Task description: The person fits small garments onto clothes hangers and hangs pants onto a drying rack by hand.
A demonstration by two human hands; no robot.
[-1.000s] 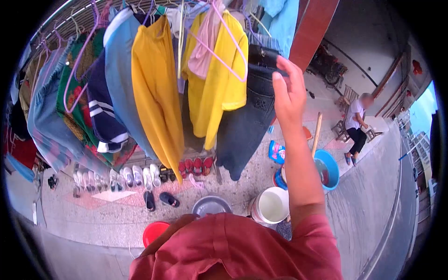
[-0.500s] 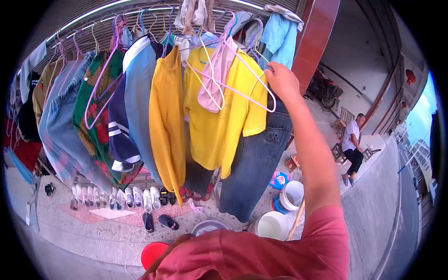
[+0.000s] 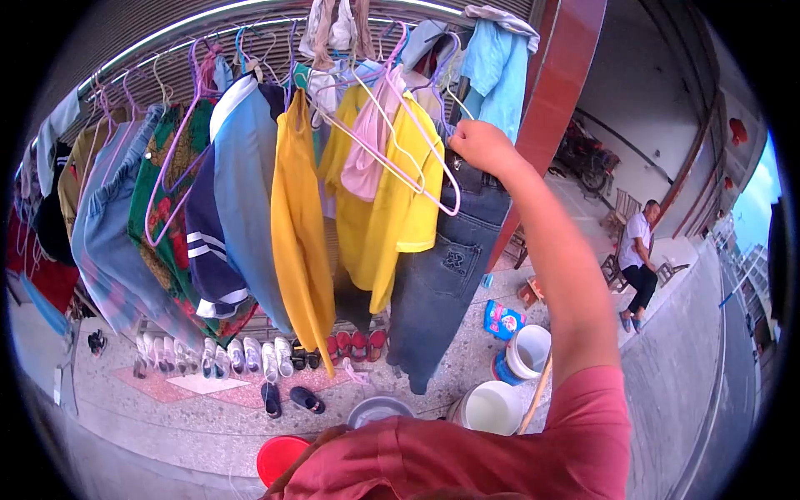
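Note:
My right hand (image 3: 483,147) is closed at the top corner of a pair of dark blue jeans (image 3: 450,258), its fingers wrapped at the waistband. A pale wire hanger (image 3: 459,102) runs down to the fist; what exactly the fingertips grip is partly hidden. Just left of the hand hangs a bright yellow T-shirt (image 3: 408,204), with a pink hanger (image 3: 429,187) and a small pink cloth (image 3: 365,171) in front of it. Beyond these is a mustard-yellow long-sleeved top (image 3: 298,217). My left hand is out of view.
More garments hang leftward, including a light blue jacket (image 3: 244,183). Below stand a row of shoes (image 3: 237,357), a red basin (image 3: 281,458), a grey basin (image 3: 379,409) and white buckets (image 3: 490,408). A red pillar (image 3: 560,108) rises at right; a seated person (image 3: 638,262) is beyond.
My right hand has moved left and slightly down, from the yellow T-shirt's edge onto the jeans' top. The jeans and T-shirt have shifted left, and the view has moved slightly.

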